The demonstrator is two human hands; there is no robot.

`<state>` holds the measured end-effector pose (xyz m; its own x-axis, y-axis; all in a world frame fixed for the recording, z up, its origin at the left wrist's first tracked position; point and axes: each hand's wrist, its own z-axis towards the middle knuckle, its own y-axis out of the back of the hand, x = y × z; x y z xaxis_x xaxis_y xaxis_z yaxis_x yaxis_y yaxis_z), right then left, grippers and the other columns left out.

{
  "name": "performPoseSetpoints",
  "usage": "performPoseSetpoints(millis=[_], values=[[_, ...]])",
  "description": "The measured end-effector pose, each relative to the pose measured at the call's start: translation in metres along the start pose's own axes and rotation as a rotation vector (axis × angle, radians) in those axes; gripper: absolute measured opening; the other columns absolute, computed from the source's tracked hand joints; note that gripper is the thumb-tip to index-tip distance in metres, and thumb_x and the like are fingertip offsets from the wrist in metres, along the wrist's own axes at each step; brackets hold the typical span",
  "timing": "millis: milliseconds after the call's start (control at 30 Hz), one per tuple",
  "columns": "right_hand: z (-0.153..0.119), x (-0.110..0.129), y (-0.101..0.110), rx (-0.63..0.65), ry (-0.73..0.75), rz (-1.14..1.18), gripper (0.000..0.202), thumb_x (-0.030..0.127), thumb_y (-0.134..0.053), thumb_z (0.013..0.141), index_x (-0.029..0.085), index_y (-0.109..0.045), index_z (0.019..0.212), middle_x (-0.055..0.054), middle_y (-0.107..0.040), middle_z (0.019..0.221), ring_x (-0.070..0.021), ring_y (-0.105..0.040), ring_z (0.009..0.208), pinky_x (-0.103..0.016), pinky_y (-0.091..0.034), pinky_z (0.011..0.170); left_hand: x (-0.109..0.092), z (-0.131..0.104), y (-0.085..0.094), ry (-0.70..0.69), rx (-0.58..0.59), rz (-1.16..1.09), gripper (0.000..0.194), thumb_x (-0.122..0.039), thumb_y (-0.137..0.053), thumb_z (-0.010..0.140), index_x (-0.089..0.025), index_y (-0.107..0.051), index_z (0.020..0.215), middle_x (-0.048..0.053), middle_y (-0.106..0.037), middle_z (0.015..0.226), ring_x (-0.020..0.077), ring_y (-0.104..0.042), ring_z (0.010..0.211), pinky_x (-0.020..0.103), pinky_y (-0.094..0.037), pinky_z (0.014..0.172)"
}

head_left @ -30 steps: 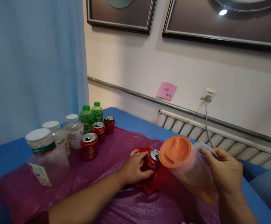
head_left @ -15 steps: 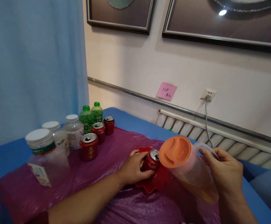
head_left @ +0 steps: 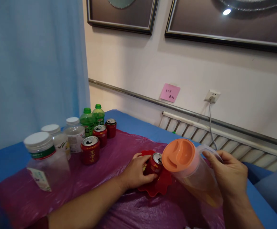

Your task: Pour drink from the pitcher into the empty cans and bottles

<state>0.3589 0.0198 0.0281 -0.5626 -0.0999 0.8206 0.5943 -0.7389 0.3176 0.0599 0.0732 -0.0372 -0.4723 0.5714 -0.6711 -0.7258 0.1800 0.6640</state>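
My left hand [head_left: 138, 168] is wrapped round a red drink can [head_left: 155, 165], which leans a little to the right over a red scalloped dish [head_left: 158, 187]. In my right hand [head_left: 232, 171], fingers closed on the handle, is a clear plastic pitcher [head_left: 195, 179] with an orange lid [head_left: 179, 155]. The pitcher tilts left, its lid right beside the can's top; whether they touch I cannot tell. Some brownish-yellow liquid lies low inside it. No stream of liquid is visible between the two.
Several red cans [head_left: 90, 151], two green bottles [head_left: 87, 121] and clear jars with white lids [head_left: 45, 162] stand at the left on purple plastic sheeting [head_left: 119, 152] over a blue surface [head_left: 131, 122]. Behind are a radiator [head_left: 188, 130], a metal pipe [head_left: 129, 93] and a plugged-in socket [head_left: 212, 96].
The whole view has shifted very slightly. Both hands keep their holds, and the can and pitcher stay nearly where they were.
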Motion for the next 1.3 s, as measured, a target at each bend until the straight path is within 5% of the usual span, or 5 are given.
performPoseSetpoints(millis=[1300], values=[[-0.0010,0.0014,0.0018,-0.016,-0.017,-0.026,0.047,0.066,-0.077,0.066,0.020,-0.065,0.063,0.003,-0.053,0.056,-0.0144,-0.046,0.058,-0.026,-0.033,0.051,0.0006,-0.0002,-0.0008,0.003,0.003,-0.006,0.059,-0.035,-0.080,0.071,-0.028,-0.064,0.127,0.005,-0.073,0.128,0.0305,-0.064,0.118,0.049,-0.028,0.118]])
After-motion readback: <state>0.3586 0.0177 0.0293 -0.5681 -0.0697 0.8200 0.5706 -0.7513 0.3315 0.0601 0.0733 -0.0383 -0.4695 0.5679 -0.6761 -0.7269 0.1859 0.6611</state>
